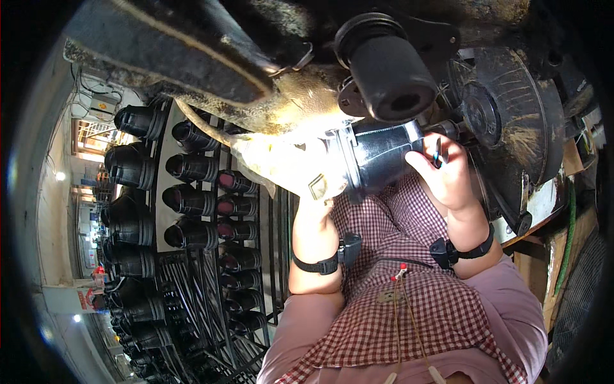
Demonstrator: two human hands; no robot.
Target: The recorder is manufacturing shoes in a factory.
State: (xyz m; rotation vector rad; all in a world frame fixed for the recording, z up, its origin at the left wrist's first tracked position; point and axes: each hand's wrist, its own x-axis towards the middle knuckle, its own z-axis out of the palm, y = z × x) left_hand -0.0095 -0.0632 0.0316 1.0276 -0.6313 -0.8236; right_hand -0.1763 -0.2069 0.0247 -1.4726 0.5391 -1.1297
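Note:
Under the machine head, a glossy black shoe [387, 153] lies on its side, its ridged sole edge [353, 163] toward the left. My right hand [451, 173] is closed on the right end of the shoe, the thumb pressed against it. A small dark piece with a bluish glint [437, 155] shows by its fingers; I cannot make out what it is. My left hand [316, 203] reaches up to the sole side, but bright glare and a pale cover hide its fingers.
A dark cylindrical machine part [393, 77] hangs just above the shoe. To the right stands a large black wheel [511, 121]. Racks of black shoes [192, 198] fill the left side. A bright lamp glare [275, 160] washes out the area by the left hand.

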